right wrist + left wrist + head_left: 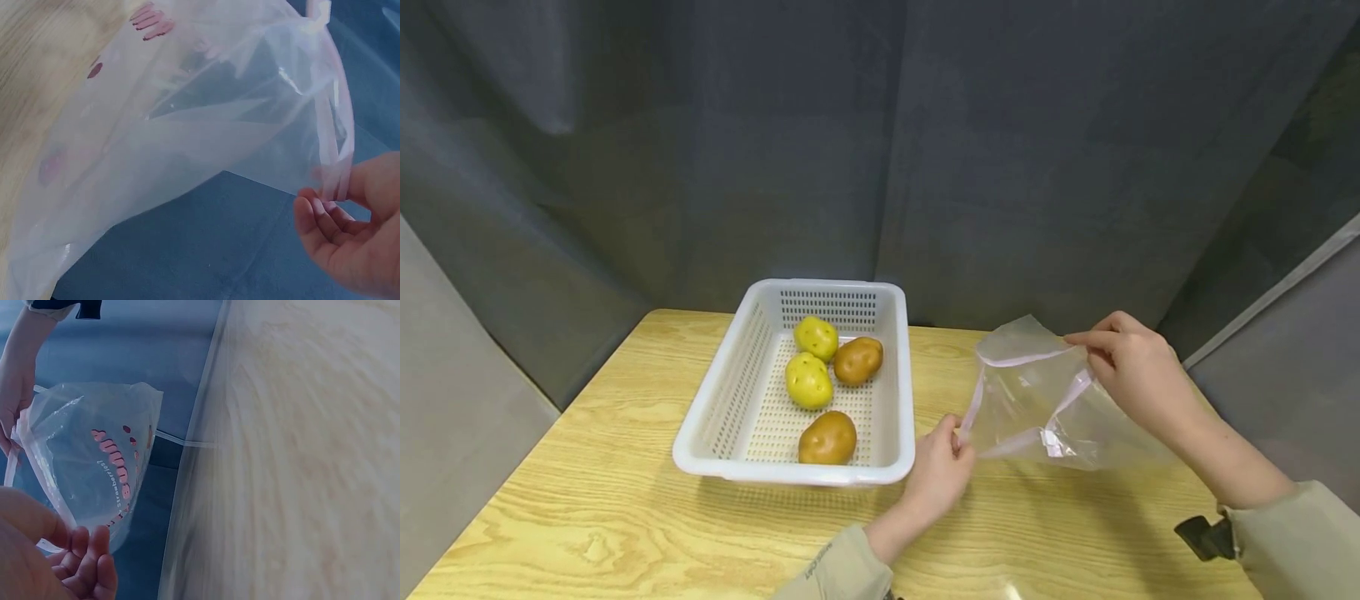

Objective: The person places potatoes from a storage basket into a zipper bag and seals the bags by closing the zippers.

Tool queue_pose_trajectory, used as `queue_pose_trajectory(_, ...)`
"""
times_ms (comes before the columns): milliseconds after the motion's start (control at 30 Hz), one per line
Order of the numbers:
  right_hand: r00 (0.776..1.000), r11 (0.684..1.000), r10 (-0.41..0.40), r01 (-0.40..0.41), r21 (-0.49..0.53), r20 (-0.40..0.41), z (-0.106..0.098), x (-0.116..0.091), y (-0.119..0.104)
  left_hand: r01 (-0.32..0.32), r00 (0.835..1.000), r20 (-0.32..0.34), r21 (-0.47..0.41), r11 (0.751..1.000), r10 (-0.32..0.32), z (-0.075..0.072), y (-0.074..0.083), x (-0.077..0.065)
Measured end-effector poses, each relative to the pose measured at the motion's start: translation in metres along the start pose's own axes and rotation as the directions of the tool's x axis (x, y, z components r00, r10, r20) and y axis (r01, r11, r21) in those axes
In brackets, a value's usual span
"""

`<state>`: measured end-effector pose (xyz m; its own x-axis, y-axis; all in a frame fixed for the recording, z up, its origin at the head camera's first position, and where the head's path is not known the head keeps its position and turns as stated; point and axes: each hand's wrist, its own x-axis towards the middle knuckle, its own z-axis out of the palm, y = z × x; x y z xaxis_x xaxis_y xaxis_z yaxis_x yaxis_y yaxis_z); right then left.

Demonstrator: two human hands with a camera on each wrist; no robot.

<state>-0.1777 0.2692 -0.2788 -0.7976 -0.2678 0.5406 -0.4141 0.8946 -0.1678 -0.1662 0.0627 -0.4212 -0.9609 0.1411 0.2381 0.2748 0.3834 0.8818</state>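
Between my two hands a clear plastic bag (1022, 400) with a pale pink band around its mouth is held spread open above the table. My left hand (938, 468) pinches the band at the near left side, just right of the basket. Further back and to the right, my right hand (1138, 367) pinches the opposite edge between thumb and fingers. In the left wrist view the bag (106, 450) shows red lettering and small printed strawberries. The right wrist view has the bag's film (187, 137) hanging from my right fingertips (306, 212).
A white plastic basket (907, 400) with slotted walls stands left of the bag. In it lie two yellow potatoes (808, 381) and two brown potatoes (827, 438). Dark curtains (880, 167) rise behind the wooden table (595, 500), and grey panels flank it.
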Motion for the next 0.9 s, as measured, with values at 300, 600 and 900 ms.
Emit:
queue_pose_trajectory(300,0.999,1.000,0.021,-0.021,-0.006,0.048,-0.007,-0.002,0.001,0.019,1.000,0.001,0.033,0.999,-0.019,0.002,0.001,0.002)
queue_pose_trajectory(600,0.995,1.000,-0.017,0.019,-0.017,0.100,-0.006,-0.008,-0.008,0.069,0.997,0.028,-0.021,0.997,-0.069,0.004,0.006,0.004)
queue_pose_trajectory(900,0.995,0.995,-0.095,0.095,0.010,0.025,0.000,-0.009,-0.015,0.099,0.993,-0.056,-0.049,0.994,-0.102,0.007,0.010,0.007)
